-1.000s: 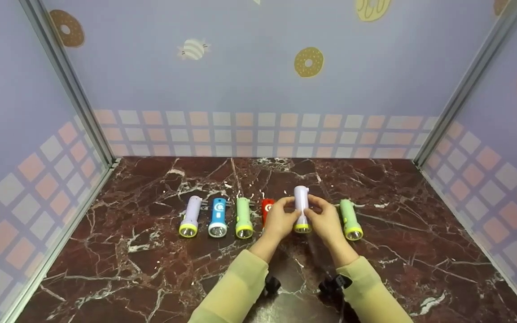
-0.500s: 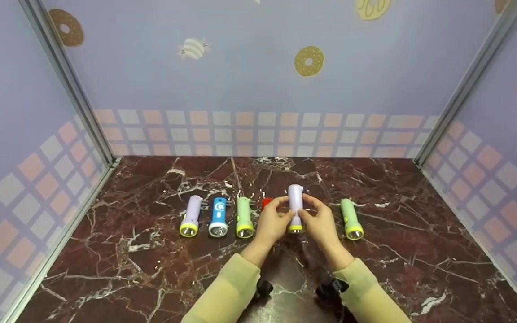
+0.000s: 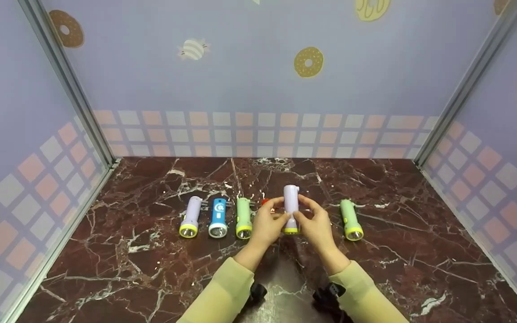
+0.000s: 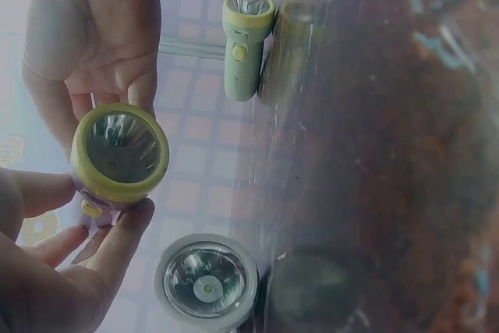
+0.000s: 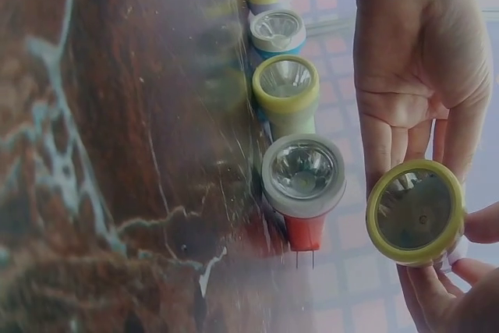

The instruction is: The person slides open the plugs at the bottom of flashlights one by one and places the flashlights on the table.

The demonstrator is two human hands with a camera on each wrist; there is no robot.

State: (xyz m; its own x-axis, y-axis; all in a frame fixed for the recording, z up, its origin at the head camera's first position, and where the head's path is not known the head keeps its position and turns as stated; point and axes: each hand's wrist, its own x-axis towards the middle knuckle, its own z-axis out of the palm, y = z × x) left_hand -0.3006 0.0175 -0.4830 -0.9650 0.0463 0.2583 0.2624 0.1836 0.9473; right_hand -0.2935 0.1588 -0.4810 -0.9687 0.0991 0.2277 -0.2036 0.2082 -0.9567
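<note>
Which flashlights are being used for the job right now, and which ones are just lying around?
Being used now:
held purple flashlight

Just lying on the table, seemingly not in use yet:
leftmost purple flashlight
blue flashlight
left green flashlight
red flashlight
right green flashlight

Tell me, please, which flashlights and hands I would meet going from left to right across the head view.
First purple flashlight, blue flashlight, first green flashlight, left hand, held purple flashlight, right hand, second green flashlight.
</note>
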